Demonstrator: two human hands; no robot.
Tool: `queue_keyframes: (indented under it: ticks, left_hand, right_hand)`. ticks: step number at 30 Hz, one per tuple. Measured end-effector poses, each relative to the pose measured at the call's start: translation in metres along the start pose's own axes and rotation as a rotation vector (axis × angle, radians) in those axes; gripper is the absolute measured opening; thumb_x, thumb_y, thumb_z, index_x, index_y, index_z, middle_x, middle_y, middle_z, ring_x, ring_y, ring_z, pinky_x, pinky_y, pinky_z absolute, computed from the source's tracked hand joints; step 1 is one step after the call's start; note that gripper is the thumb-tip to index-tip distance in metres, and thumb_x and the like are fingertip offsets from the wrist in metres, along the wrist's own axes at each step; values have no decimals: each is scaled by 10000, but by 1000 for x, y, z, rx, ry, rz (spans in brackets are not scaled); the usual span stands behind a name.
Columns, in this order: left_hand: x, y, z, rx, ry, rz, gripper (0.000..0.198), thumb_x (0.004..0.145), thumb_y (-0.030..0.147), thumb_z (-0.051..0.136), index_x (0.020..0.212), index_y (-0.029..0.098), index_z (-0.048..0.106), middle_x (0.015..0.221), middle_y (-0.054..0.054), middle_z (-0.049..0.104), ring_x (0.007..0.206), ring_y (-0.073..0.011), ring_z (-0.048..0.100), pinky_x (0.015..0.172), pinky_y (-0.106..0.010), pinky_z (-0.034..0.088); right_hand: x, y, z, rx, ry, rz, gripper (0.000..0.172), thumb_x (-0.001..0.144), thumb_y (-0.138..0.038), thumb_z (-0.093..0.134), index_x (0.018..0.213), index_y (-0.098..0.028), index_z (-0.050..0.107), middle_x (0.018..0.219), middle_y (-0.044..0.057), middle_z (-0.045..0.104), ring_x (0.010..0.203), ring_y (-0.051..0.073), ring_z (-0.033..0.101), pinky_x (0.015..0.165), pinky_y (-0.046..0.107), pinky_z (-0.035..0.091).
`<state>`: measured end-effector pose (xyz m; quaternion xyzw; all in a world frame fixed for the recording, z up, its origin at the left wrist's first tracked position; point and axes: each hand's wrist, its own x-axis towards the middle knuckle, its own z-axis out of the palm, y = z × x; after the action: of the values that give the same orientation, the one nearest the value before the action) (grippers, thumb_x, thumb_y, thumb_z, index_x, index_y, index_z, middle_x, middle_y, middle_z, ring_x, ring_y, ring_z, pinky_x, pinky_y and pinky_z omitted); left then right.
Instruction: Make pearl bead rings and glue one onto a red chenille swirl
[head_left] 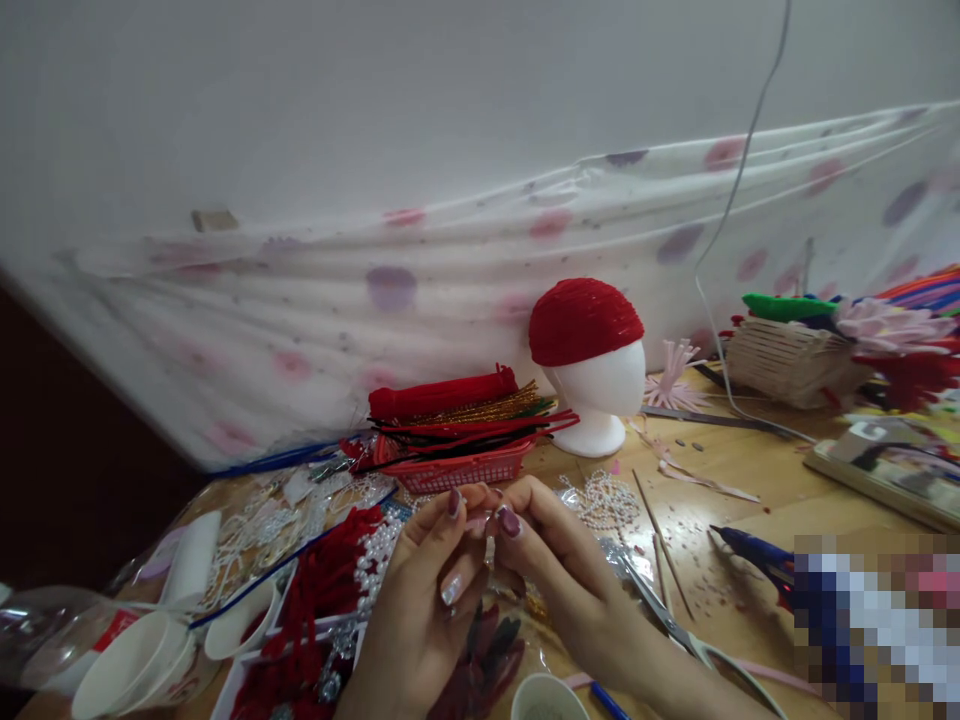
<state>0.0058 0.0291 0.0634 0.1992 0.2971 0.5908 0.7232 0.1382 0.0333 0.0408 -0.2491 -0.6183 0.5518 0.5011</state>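
My left hand [421, 580] and my right hand [564, 572] meet above the table, fingertips nearly touching. Thumbs and forefingers are pinched together on both sides. Whatever they hold is too small and hidden to make out; a pale, shiny bit shows between the fingers. Below them lie dark red and dark green leaf-like pieces [487, 650]. Close to my left hand are a string of white pearl beads [373, 565] and red fuzzy pieces [326, 575] in a white box. Scissors [675, 630] lie beside my right forearm.
A red basket [457, 468] holds pipe cleaners. Behind it stands a white foam head [604, 385] with a red cap [585, 322]. Paper cups [131, 665] stand left, another cup [550, 697] in front. A blue glue gun [750, 550], sticks [660, 540] and bead strands [604, 500] lie right.
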Motion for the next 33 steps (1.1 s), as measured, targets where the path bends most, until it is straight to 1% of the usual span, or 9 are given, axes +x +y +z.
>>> queue_keyframes:
  ticks: [7, 12, 14, 20, 23, 25, 28, 30, 33]
  left_hand:
    - [-4, -6, -1, 66, -105, -1, 249, 551, 334, 943, 733, 229, 809, 594, 10, 704, 301, 65, 303, 308, -45, 237]
    - [-3, -10, -6, 125, -112, 79, 232, 584, 372, 924, 750, 253, 813, 428, 51, 572, 311, 37, 292, 357, -75, 297]
    - [-2, -11, -7, 148, -99, 111, 225, 593, 381, 918, 756, 264, 816, 402, 54, 555, 310, 26, 301, 364, -90, 307]
    - [-3, -11, -5, 234, -93, 202, 201, 608, 402, 906, 743, 284, 814, 659, -2, 735, 322, 40, 344, 354, -102, 284]
    - [-4, -10, -3, 275, -100, 217, 208, 606, 413, 903, 730, 275, 810, 617, 10, 704, 319, 35, 338, 348, -107, 280]
    - [-6, -6, -4, 312, -67, 277, 211, 625, 409, 894, 737, 257, 802, 672, 9, 707, 334, 33, 350, 355, -110, 294]
    - [-10, 3, -9, 388, 7, 513, 210, 652, 385, 877, 734, 221, 774, 872, 3, 708, 364, 31, 384, 350, -122, 319]
    - [-15, 8, -15, 473, 23, 666, 178, 665, 340, 870, 723, 216, 756, 828, 23, 672, 385, 15, 408, 355, -123, 333]
    - [-28, 7, -28, 869, -124, 667, 62, 748, 238, 799, 714, 230, 748, 674, 21, 629, 534, -77, 566, 474, -146, 455]
  right_hand:
    - [-4, -5, 2, -315, 55, -219, 140, 1027, -282, 380, 974, -227, 498, 782, 16, 579, 660, 138, 504, 606, 303, 417]
    - [-5, -7, -1, -419, 48, -270, 110, 1005, -198, 401, 938, -234, 482, 747, -2, 580, 623, 122, 498, 559, 286, 386]
    - [-5, -7, -1, -441, 52, -280, 114, 999, -191, 410, 915, -238, 471, 747, -4, 577, 620, 121, 492, 546, 285, 370]
    - [-4, -7, -1, -449, 43, -268, 117, 1003, -207, 403, 906, -234, 462, 730, -11, 545, 605, 118, 457, 539, 283, 358]
    - [-6, -8, -2, -408, 14, -251, 122, 1013, -230, 398, 916, -225, 472, 723, -17, 536, 603, 110, 453, 548, 274, 370]
    - [-6, -10, -4, -363, 0, -268, 118, 1012, -236, 404, 917, -223, 473, 718, -30, 516, 598, 101, 438, 538, 260, 360]
    - [-6, -13, -8, -289, 15, -253, 149, 1021, -278, 405, 896, -222, 466, 685, -52, 450, 576, 93, 384, 519, 250, 329]
    - [-3, -13, -10, -249, 53, -204, 201, 1030, -330, 394, 879, -219, 465, 675, -54, 421, 583, 98, 372, 532, 258, 325]
    - [2, -10, -13, -193, 105, -142, 240, 1027, -389, 402, 883, -215, 481, 720, -37, 447, 636, 109, 406, 579, 273, 344]
